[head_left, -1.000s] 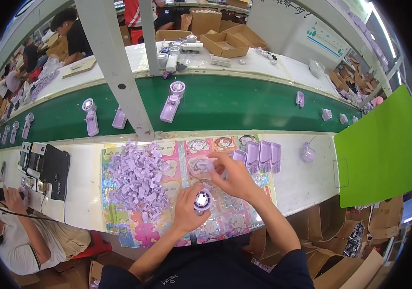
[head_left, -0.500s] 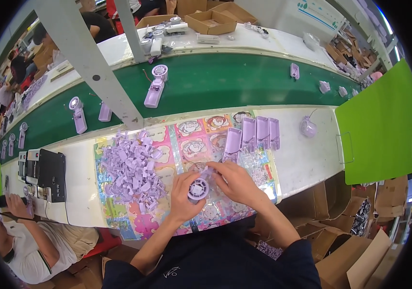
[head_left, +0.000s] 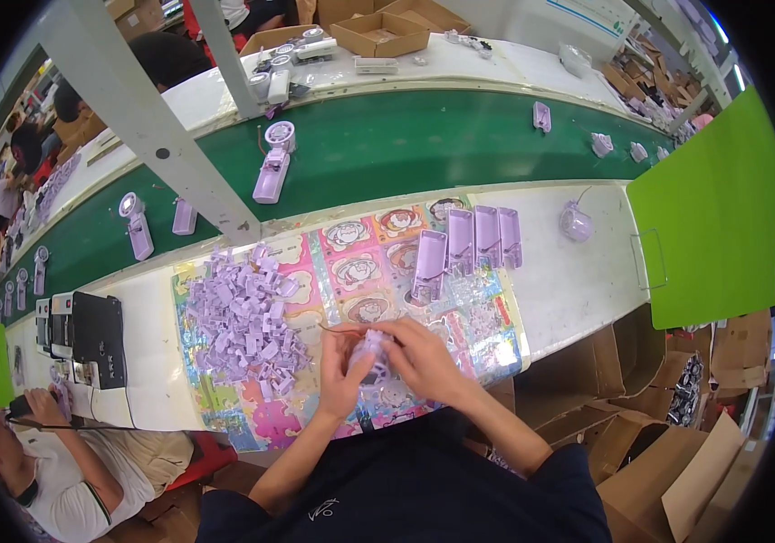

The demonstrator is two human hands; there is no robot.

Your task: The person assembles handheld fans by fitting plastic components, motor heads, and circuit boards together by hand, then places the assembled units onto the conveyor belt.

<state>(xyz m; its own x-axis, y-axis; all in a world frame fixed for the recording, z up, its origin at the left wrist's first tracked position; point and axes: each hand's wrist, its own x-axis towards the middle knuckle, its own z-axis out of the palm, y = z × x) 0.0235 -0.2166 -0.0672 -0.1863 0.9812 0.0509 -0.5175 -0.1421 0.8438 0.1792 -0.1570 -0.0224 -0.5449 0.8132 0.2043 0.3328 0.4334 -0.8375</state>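
Observation:
Between both hands, just above the patterned mat (head_left: 365, 271), is a lilac round fan head (head_left: 369, 351), tilted, with a thin dark wire reaching out to the left. My left hand (head_left: 340, 373) is closed around its left side, thumb across the front. My right hand (head_left: 422, 360) grips the right and top, its fingers bent onto the part; what lies under the fingertips is hidden. Left of the hands lies a heap of small lilac plastic pieces (head_left: 244, 312). Beyond them, several open lilac handle shells (head_left: 430, 264) lie side by side.
A green conveyor belt (head_left: 387, 140) carries lilac fan assemblies (head_left: 272, 167). One rounded lilac piece (head_left: 575, 223) with a wire sits on the white table at right, near a bright green panel (head_left: 704, 217). A black box device (head_left: 98, 339) and a co-worker (head_left: 71, 452) are at left.
The fan head has turned from its round face showing upward to a tilted position. My right hand has moved closer in, onto the part. Its wire now points left.

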